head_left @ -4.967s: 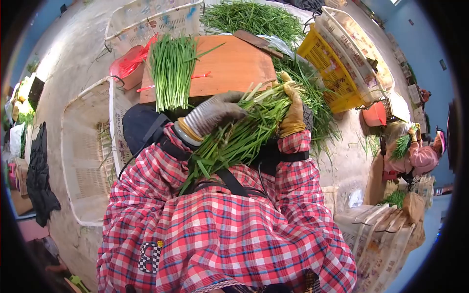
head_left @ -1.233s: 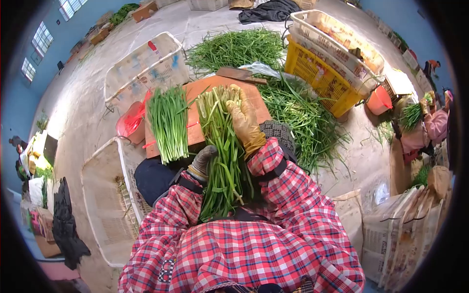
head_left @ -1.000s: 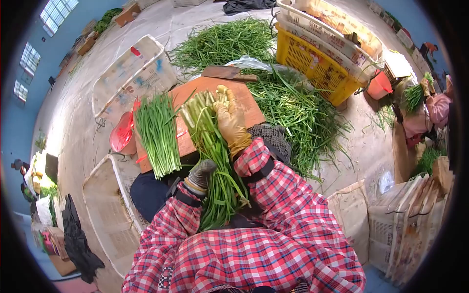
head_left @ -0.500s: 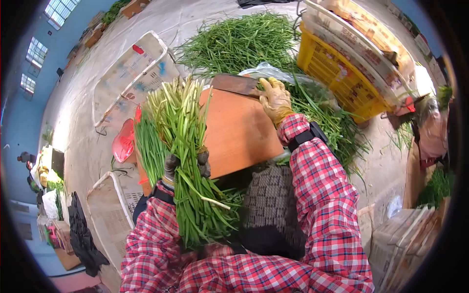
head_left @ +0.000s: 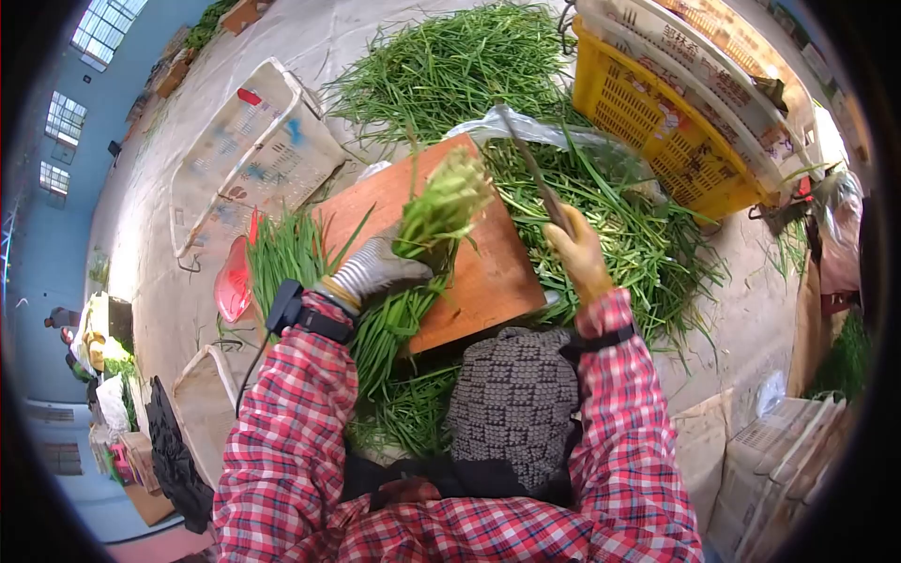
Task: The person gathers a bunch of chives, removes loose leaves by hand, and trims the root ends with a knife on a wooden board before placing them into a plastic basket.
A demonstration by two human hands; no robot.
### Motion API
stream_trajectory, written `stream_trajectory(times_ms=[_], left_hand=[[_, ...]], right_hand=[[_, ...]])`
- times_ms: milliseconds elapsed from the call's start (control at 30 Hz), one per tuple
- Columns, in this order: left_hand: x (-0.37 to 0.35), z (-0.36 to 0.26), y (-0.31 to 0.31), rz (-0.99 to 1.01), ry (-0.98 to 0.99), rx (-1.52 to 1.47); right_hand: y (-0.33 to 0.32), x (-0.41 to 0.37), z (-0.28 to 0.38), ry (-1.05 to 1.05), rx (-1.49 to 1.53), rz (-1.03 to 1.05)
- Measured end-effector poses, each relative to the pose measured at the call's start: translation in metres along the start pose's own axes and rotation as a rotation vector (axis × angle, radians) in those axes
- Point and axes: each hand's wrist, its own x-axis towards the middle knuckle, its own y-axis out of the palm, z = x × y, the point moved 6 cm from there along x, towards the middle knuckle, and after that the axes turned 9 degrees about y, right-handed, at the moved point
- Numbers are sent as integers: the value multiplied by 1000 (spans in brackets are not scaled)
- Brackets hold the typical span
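A bunch of garlic chives (head_left: 441, 202) is gripped in my left hand (head_left: 377, 270), which wears a pale striped glove. Its whitish stem ends point up and away over an orange-brown board (head_left: 493, 296), and the leaves trail toward my lap. My right hand (head_left: 580, 253), in a yellowish glove, is closed around the handle of a knife (head_left: 535, 174). The blade points away from me, seen nearly edge-on, above the loose greens right of the board. More chives (head_left: 282, 251) lie along the board's left side, beside my left hand.
A big heap of greens (head_left: 460, 70) lies beyond the board, and cut greens (head_left: 619, 225) spread on plastic to its right. Yellow and white crates (head_left: 648, 113) stand at the right. A white crate (head_left: 253, 150) and a red plastic bag (head_left: 234, 281) are on the left.
My left hand has moved forward and right, bringing the chives over the board, with stem ends now tilted right. The knife has lifted off the board's far edge and swung upright to the right.
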Motion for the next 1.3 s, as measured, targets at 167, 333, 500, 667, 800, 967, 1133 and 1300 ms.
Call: stream_trajectory(times_ms=[167, 333, 500, 667, 800, 967, 1133, 1300], left_hand=[[16, 28, 27, -14, -200, 956], [14, 31, 50, -135, -291, 1353], [12, 37, 56, -215, -268, 1435], [13, 49, 50, -261, -230, 1430], [13, 48, 53, -279, -221, 1455], [12, 44, 58, -281, -149, 1487], [15, 49, 56, -244, -135, 1504], [17, 49, 56, -226, -115, 1499]], right_hand=[[-56, -83, -7, -151, 218, -93], [-70, -132, 2, -80, -148, -243], [-13, -157, 65, -166, -543, -39], [18, -151, 73, -284, -681, 1], [26, -132, 50, -150, -914, 30], [40, -122, 32, 91, -1095, 59], [32, -101, 46, 101, -1056, 150], [49, -77, 53, 71, -1089, 174]])
